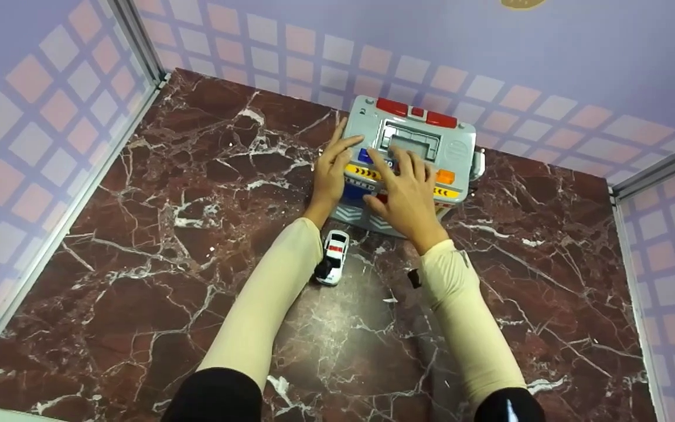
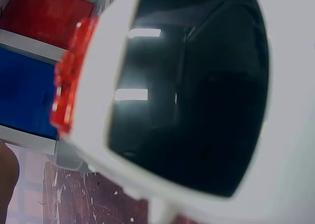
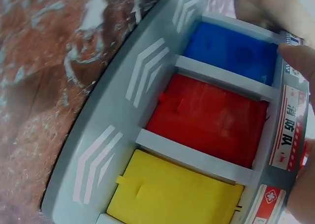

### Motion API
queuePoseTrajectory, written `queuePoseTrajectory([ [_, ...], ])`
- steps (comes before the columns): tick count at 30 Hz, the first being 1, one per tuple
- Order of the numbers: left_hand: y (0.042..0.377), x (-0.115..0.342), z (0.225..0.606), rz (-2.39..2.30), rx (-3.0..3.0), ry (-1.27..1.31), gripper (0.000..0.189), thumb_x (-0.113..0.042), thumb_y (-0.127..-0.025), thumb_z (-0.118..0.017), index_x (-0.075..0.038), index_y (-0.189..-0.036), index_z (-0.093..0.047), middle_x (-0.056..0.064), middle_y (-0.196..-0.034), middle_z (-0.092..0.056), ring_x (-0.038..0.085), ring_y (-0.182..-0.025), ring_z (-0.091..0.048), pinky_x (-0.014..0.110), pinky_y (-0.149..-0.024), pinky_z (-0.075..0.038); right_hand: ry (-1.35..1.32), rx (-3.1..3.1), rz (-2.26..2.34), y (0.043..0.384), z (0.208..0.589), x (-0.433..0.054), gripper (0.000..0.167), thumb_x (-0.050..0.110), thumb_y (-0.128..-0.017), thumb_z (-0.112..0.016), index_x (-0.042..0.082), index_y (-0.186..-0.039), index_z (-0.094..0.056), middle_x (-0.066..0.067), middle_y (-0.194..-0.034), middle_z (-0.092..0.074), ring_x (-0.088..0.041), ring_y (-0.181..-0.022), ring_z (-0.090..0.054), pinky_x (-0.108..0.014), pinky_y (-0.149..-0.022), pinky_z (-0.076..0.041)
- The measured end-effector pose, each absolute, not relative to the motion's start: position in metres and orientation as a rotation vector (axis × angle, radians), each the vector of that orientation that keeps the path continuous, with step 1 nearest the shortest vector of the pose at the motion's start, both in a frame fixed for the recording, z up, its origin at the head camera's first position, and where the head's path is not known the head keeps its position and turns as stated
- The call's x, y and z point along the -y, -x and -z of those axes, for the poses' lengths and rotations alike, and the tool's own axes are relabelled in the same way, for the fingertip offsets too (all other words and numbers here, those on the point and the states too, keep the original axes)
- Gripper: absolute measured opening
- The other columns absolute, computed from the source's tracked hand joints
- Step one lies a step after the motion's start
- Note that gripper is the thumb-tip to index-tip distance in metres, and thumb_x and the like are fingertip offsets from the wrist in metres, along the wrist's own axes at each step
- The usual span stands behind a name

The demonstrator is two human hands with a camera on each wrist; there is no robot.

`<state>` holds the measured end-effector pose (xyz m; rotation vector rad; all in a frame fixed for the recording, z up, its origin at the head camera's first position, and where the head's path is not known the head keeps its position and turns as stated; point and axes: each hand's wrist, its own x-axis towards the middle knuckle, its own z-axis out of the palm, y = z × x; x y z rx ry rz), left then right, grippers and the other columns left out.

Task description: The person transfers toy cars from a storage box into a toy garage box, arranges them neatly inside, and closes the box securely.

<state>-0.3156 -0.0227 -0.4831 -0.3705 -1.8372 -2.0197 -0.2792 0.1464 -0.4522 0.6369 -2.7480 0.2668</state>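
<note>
A grey toy garage (image 1: 367, 120) stands against the back wall, with red lights and a recessed panel on its top. My left hand (image 1: 330, 179) rests along its left side, fingers stretched to the top edge. My right hand (image 1: 409, 196) lies over the front top edge, fingertips on the top near a blue button (image 1: 364, 155); an orange button (image 1: 445, 176) shows beside it. The front has a blue door (image 3: 234, 51), a red door (image 3: 209, 118) and a yellow door (image 3: 174, 192). A white toy car (image 1: 335, 258) sits by my left forearm; its dark windshield (image 2: 192, 86) fills the left wrist view.
The toys stand on a dark red marbled table (image 1: 197, 281). A tiled-pattern back wall (image 1: 337, 50) rises right behind the garage, and side panels bound the table left and right. A white part (image 1: 478, 164) juts from the garage's right side.
</note>
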Motion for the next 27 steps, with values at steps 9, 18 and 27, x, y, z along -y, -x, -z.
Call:
queuePoseTrajectory([
  [9,0.335,0.017,0.510,2.026,1.845,0.346,0.036,-0.003,-0.095,-0.046,0.001,-0.123,-0.069,0.017,-0.159,-0.037,0.023,-0.148,-0.035,0.026,-0.119,-0.027,-0.602,2.738,-0.268,0.280,0.456,-0.147,0.077,0.060,-0.089,-0.063,0.033,-0.155,-0.035,-0.013,-0.151,-0.041,-0.037,-0.134,-0.037,-0.057,-0.110,-0.025],
  [18,0.319,0.022,0.484,2.043,1.850,0.423,0.036,0.000,-0.095,-0.044,0.009,-0.123,-0.064,0.025,-0.158,-0.033,0.036,-0.149,-0.030,0.026,-0.120,-0.027,-0.603,2.748,-0.340,0.280,0.452,-0.148,0.071,0.059,-0.092,-0.060,0.034,-0.154,-0.038,-0.012,-0.150,-0.042,-0.037,-0.135,-0.036,-0.057,-0.110,-0.024],
  [27,0.338,0.023,0.514,2.012,1.838,0.453,0.035,-0.003,-0.098,-0.047,0.002,-0.125,-0.067,0.019,-0.160,-0.034,0.030,-0.150,-0.030,0.026,-0.119,-0.028,-0.651,2.793,-0.336,0.278,0.452,-0.151,0.078,0.062,-0.091,-0.060,0.032,-0.158,-0.032,-0.012,-0.155,-0.038,-0.039,-0.140,-0.032,-0.057,-0.115,-0.021],
])
